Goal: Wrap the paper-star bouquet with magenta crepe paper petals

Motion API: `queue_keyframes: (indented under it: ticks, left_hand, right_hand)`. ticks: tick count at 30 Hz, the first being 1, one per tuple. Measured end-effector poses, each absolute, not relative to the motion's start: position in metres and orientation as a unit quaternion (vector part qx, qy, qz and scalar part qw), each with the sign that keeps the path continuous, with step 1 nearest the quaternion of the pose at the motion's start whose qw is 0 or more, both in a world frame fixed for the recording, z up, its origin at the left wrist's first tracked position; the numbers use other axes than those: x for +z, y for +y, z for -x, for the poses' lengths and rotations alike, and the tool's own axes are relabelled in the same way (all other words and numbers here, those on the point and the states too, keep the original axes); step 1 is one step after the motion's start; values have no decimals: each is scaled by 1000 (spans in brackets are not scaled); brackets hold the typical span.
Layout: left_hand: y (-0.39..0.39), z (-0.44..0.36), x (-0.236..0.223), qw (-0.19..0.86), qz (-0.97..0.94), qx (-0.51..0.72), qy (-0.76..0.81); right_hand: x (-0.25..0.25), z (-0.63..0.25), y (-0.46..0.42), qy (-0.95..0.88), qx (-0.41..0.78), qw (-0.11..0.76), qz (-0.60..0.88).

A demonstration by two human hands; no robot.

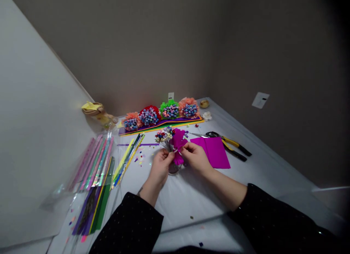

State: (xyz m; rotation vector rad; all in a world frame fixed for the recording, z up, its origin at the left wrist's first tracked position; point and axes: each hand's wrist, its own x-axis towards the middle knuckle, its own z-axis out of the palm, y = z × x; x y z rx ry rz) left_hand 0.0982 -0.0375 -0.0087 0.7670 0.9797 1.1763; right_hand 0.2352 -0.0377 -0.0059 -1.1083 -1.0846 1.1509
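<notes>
Left hand [162, 164] and right hand [195, 158]: both narrow, fingertips pinching one crumpled magenta paper [179, 141] between them. Beneath and just behind the fingers: thin stems with beaded tips [164, 135], bunched upright in a small cup [173, 170], partly hidden.
Right of the hands: folded magenta sheet [214, 152], flat; beyond it, dark-handled scissors [212, 134] and yellow-and-black cutters [235, 149].
Beyond the hands: four bead-centered paper flowers [149, 116] in peach, red, green and peach, in a row on stacked colored sheets [164, 125]; white flower [207, 116] farther right.
Left of the hands: colored strips [128, 161], loose and in clear packaging [94, 161]; small confetti pieces [141, 157] on the white surface [188, 206].
</notes>
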Motion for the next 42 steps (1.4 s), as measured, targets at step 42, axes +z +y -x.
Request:
queue_keyframes:
  ticks: [42]
  left_hand:
    - [-34, -84, -12, 656, -444, 472, 387]
  right_hand:
    - [-9, -241, -39, -496, 553, 535, 403]
